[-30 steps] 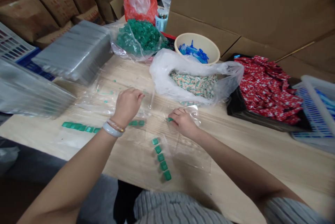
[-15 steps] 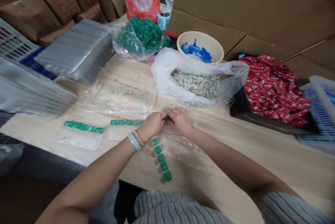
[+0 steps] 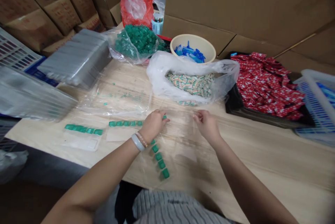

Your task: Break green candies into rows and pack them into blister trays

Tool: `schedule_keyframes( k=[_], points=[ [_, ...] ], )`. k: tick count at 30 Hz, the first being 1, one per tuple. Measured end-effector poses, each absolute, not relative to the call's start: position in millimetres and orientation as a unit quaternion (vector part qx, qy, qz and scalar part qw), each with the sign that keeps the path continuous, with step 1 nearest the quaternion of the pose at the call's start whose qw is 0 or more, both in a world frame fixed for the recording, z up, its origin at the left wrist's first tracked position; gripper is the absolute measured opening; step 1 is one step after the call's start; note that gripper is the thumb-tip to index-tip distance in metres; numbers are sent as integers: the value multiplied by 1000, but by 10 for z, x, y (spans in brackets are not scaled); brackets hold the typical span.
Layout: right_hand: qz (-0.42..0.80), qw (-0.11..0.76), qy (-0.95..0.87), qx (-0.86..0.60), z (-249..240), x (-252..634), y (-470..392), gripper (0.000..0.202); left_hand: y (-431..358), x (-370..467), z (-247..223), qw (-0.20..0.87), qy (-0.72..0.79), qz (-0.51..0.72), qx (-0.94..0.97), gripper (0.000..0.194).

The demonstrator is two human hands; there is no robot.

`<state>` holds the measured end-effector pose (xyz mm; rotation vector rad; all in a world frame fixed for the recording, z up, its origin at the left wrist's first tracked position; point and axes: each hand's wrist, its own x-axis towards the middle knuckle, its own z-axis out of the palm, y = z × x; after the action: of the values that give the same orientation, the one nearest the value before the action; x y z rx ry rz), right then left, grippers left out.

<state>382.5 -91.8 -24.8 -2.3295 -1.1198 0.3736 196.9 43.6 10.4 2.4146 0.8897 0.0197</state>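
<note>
My left hand (image 3: 154, 123) is closed, with a small green piece (image 3: 164, 116) at its fingertips, on the wooden table (image 3: 261, 154). My right hand (image 3: 206, 125) pinches the upper edge of a clear plastic bag (image 3: 183, 140) that lies flat between the two hands. The hands are apart, about a hand's width. Just below my left wrist a bagged row of green pieces (image 3: 159, 159) runs toward me. Two more bagged green rows (image 3: 125, 123) (image 3: 83, 129) lie to the left.
At the back stand a bag of loose green pieces (image 3: 136, 38), a cream bowl (image 3: 206, 44) of blue parts, and a white bag of striped sweets (image 3: 192, 82). Red packets (image 3: 267, 84) fill a black tray; a basket (image 3: 316, 101) sits right. A stack of clear bags (image 3: 75, 58) is left.
My left hand came right from the far clear bag to meet my right hand, and the green piece now sits at its fingertips. My right hand has moved right along the bag edge.
</note>
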Motion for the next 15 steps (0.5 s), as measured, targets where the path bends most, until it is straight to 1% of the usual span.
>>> schedule_keyframes(
  k=[3, 5, 7, 9, 11, 13, 15],
  points=[
    [220, 288, -391, -846, -452, 3803, -917, 22, 365, 2054, 20, 237, 324, -29, 916, 16],
    [248, 334, -359, -835, -509, 3772, -873, 23, 326, 2080, -8, 218, 319, -39, 921, 15],
    [282, 399, -307, -817, -494, 3773, -863, 25, 300, 2071, 18, 217, 319, -30, 922, 17],
    [325, 469, -246, -783, -441, 3820, -920, 28, 304, 2018, 105, 244, 318, 14, 916, 26],
    [353, 531, -187, -747, -400, 3904, -1021, 30, 354, 1913, 235, 270, 327, 93, 901, 32],
    [362, 562, -147, -729, -405, 3997, -1105, 30, 442, 1755, 379, 278, 364, 172, 872, 26],
    [348, 549, -143, -746, -452, 4069, -1118, 29, 525, 1559, 508, 278, 426, 210, 835, 20]
  ],
)
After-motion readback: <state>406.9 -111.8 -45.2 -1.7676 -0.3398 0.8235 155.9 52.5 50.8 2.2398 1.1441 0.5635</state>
